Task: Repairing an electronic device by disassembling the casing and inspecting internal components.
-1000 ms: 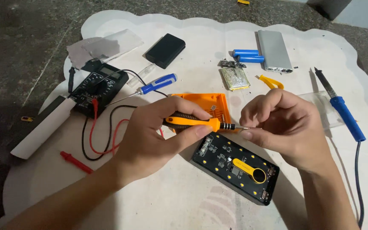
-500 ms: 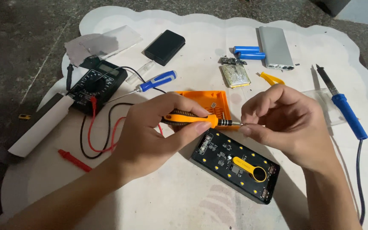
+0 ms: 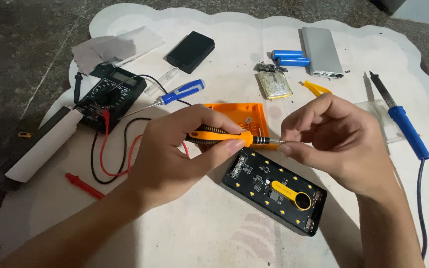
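Holding an orange screwdriver level at the centre of the frame, our left hand is wrapped around its handle, while our right hand pinches the metal tip between thumb and fingers. Just below them a black circuit board lies on the white mat. An orange case sits behind the screwdriver, a black meter at upper left, a blue soldering iron at right

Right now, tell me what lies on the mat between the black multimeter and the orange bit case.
In the head view, between the multimeter and the orange bit case lie a blue-handled screwdriver and the meter's red and black leads.
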